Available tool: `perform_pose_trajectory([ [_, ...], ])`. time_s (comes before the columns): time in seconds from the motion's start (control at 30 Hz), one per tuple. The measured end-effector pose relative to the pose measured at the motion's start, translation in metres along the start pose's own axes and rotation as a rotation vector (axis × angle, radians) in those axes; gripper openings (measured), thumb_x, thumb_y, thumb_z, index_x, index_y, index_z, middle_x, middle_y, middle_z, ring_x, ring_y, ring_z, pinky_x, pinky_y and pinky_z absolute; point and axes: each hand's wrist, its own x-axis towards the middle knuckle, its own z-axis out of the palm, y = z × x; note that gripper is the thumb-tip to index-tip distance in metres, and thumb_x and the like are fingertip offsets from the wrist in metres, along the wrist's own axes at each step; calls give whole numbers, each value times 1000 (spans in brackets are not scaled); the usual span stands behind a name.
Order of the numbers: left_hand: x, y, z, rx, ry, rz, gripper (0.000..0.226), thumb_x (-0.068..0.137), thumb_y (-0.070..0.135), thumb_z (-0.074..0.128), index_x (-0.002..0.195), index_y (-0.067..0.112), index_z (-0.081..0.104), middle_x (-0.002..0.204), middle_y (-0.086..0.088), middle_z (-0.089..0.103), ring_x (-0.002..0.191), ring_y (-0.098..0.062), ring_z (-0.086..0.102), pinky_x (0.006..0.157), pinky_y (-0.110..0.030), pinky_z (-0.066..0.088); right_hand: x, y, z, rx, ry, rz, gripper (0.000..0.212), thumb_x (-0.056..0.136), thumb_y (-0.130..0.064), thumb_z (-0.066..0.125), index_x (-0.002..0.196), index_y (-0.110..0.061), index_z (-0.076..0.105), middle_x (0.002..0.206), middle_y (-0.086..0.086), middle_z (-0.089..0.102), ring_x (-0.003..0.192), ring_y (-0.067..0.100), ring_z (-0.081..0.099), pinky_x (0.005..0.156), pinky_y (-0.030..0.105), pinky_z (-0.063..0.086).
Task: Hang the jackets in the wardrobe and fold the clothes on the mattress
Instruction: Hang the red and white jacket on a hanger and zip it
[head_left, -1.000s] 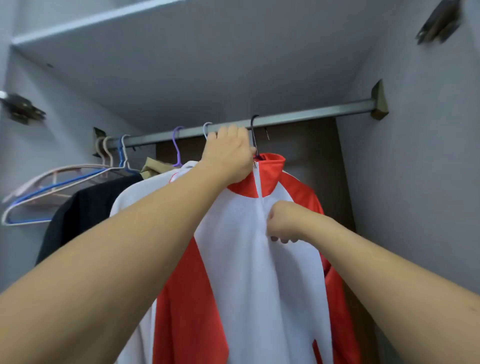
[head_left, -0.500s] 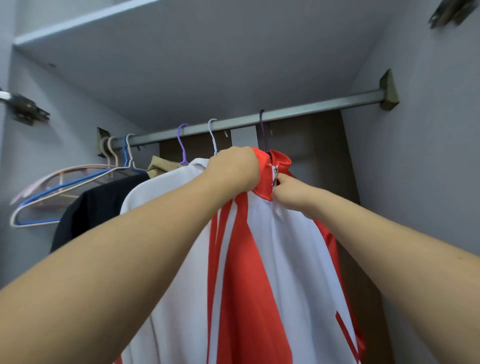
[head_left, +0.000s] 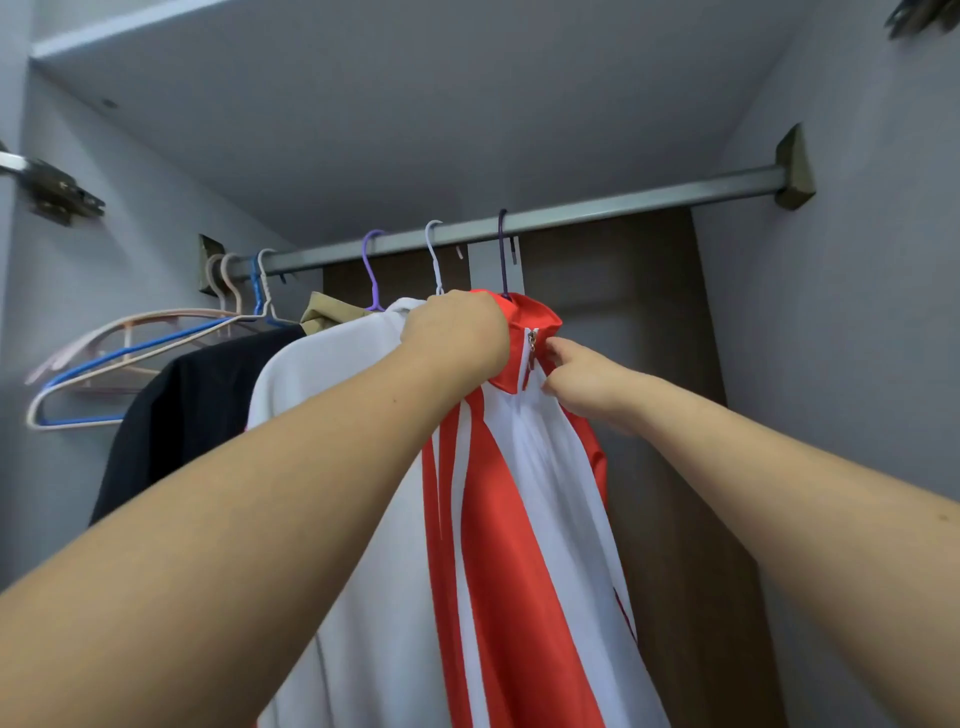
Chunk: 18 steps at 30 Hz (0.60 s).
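A red and white jacket hangs on a dark hanger hooked over the grey wardrobe rail. My left hand grips the left side of its red collar. My right hand pinches the collar's right edge beside the zip pull. The zip is closed up to the collar. Left of it hang a white jacket on a white hanger, a khaki garment on a purple hanger, and a black jacket.
Several bare hangers, pink, blue and white, hang at the rail's left end. A shelf runs above the rail. The rail's right stretch up to its bracket carries nothing. Door hinges stick out on the left side wall.
My right hand rose from mid-chest of the jacket to the collar, closing the zip. My left hand came down off the rail onto the collar, and the jacket turned slightly sideways.
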Motion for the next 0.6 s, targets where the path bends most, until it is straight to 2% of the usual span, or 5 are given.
perform_pose_trajectory([
  [0.13,3,-3,-5,26,-34,122,35,99,22,47,131,11,54,115,-12,56,95,-32,51,92,-41,47,-1,-3,-2,-61,54,-37,48,91,-6,46,139,-13,43,134,11,55,121,29,54,102,42,47],
  [0.23,14,-2,-7,-86,58,153,38,96,31,44,125,11,58,114,-11,58,95,-32,53,83,-38,46,1,-7,-8,-159,121,-47,41,89,-10,46,130,-13,50,123,11,61,100,25,58,82,34,49],
  [0.37,51,6,-19,-223,189,257,46,98,34,43,133,4,45,135,-17,47,125,-38,45,98,-43,39,20,-18,-32,-275,141,16,41,93,-17,49,133,-8,49,135,16,56,121,33,53,89,31,44],
  [0.43,75,10,-29,-218,250,373,43,99,34,42,130,6,46,133,-16,47,124,-35,44,98,-44,39,36,-26,-52,-302,97,98,48,93,-23,52,137,-6,44,141,17,50,129,33,49,100,34,42],
  [0.6,112,10,-59,-270,168,617,35,97,32,44,123,11,53,126,-11,53,116,-32,48,93,-43,40,59,-68,-106,-358,-56,215,45,87,-17,54,131,-13,49,135,13,55,121,30,54,93,32,46],
])
